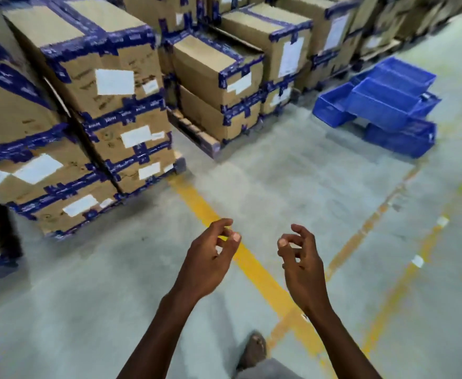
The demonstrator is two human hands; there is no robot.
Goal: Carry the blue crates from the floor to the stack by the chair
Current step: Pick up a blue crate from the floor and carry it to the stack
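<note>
Several blue plastic crates (383, 105) lie in a loose heap on the grey floor at the far right, some tilted over others. My left hand (210, 258) and my right hand (301, 258) are held out in front of me over the floor, well short of the crates. Both hands are empty with fingers loosely curled and apart. No chair or stack of crates is in view.
Tall stacks of cardboard boxes (101, 86) with blue tape stand on pallets at the left and along the back. A yellow floor line (251, 263) runs under my hands. My foot (254, 348) shows at the bottom. A dark shape, perhaps a person's leg (2, 228), stands at the far left.
</note>
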